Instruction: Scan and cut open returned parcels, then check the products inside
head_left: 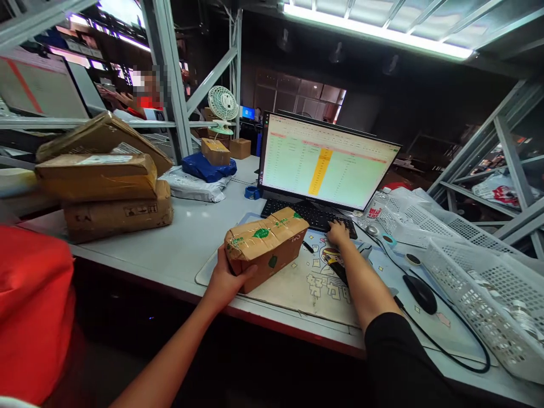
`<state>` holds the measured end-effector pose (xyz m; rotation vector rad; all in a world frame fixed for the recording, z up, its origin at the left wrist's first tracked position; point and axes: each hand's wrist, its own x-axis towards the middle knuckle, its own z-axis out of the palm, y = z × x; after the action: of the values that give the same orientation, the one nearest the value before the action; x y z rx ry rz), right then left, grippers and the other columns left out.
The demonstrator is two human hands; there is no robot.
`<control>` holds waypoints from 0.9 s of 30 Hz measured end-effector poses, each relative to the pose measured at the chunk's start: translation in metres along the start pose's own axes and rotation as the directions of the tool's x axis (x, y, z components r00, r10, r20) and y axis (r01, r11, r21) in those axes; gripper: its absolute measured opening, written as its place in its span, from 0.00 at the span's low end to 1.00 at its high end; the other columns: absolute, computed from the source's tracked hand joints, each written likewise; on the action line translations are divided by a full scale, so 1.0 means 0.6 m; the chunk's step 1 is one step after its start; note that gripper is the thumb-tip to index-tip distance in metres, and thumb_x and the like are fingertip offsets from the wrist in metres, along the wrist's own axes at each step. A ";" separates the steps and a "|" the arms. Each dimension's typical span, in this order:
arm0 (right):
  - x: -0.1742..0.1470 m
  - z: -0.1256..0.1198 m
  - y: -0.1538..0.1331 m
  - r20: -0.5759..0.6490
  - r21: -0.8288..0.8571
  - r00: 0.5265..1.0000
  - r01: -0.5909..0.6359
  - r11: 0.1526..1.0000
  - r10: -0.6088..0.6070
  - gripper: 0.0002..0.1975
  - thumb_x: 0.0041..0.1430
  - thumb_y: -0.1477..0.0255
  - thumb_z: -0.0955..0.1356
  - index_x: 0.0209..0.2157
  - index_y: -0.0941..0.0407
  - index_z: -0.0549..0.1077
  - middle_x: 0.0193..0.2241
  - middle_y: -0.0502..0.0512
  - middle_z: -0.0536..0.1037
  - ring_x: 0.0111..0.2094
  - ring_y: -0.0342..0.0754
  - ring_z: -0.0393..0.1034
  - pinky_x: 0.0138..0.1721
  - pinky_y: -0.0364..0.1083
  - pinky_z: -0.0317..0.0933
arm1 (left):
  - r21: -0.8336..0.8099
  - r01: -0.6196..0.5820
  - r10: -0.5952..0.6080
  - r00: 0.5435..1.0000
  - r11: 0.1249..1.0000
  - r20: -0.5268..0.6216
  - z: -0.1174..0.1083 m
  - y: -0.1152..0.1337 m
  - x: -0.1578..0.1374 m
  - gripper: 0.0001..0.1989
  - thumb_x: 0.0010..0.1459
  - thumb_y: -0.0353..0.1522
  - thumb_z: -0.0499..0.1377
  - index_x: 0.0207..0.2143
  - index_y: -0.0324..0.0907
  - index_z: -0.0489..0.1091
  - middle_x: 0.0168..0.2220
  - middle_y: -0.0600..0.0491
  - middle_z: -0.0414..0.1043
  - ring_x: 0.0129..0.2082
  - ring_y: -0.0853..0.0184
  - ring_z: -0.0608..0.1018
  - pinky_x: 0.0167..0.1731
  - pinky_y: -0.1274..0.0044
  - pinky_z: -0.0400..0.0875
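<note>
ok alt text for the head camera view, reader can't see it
A person's left grip holds a taped cardboard box at a desk while the right grip touches a keyboard below a monitor showing a spreadsheet. Brown parcels are stacked left; white perforated baskets sit right.

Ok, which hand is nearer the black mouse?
Right. The right hand is on the keyboard, beyond and left of the black mouse; the left hand holds the box, farther left.

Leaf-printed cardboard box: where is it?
In the head view, the leaf-printed cardboard box is near the centre, in the left hand, in front of the black keyboard.
</note>
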<state>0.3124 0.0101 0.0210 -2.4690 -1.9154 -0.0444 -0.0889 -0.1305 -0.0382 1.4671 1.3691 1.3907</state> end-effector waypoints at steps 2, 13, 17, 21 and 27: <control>-0.006 0.006 -0.003 0.003 -0.013 1.000 0.028 1.000 -0.028 0.33 0.69 0.75 0.62 0.74 0.59 0.62 0.77 0.69 0.55 0.77 0.66 0.45 0.72 0.67 0.50 | -0.005 -0.004 0.004 1.000 1.000 -0.002 0.000 0.001 0.000 0.50 0.49 0.46 0.74 0.69 0.46 0.55 0.64 0.40 0.72 0.65 0.47 0.75 0.64 0.56 0.70; -0.064 0.019 0.005 0.011 -0.020 0.987 0.159 0.987 -0.159 0.25 0.73 0.71 0.61 0.67 0.59 0.73 0.76 0.67 0.57 0.76 0.63 0.49 0.72 0.61 0.51 | 0.006 -0.013 0.013 1.000 1.000 0.005 -0.001 0.005 0.000 0.51 0.50 0.47 0.73 0.69 0.45 0.54 0.65 0.39 0.71 0.65 0.48 0.75 0.64 0.57 0.70; -0.074 0.016 0.021 0.010 -0.003 0.989 0.148 0.989 -0.148 0.34 0.70 0.76 0.61 0.75 0.59 0.58 0.77 0.67 0.56 0.77 0.60 0.48 0.73 0.59 0.51 | 0.011 0.005 -0.005 1.000 1.000 -0.001 -0.002 0.007 -0.001 0.51 0.47 0.47 0.74 0.68 0.45 0.56 0.62 0.40 0.73 0.63 0.46 0.77 0.63 0.57 0.71; -0.061 0.012 0.019 0.042 0.007 0.992 0.117 0.993 -0.117 0.38 0.70 0.77 0.62 0.78 0.57 0.50 0.79 0.67 0.49 0.79 0.61 0.37 0.74 0.65 0.46 | 0.031 0.019 -0.018 1.000 0.999 -0.022 -0.001 0.006 0.000 0.50 0.47 0.47 0.75 0.67 0.46 0.57 0.61 0.41 0.74 0.60 0.47 0.79 0.62 0.57 0.72; -0.036 0.005 -0.008 0.125 0.017 0.991 0.049 0.999 -0.051 0.37 0.71 0.71 0.63 0.78 0.56 0.52 0.80 0.65 0.40 0.80 0.66 0.31 0.73 0.70 0.46 | -0.043 -0.043 0.043 0.999 0.998 -0.020 0.004 -0.010 0.002 0.48 0.49 0.47 0.74 0.67 0.46 0.57 0.62 0.42 0.73 0.62 0.50 0.77 0.63 0.59 0.71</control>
<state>0.3023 -0.0098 0.0173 -2.4707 -2.0173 0.1257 -0.0880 -0.1274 -0.0442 1.4667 1.3180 1.4557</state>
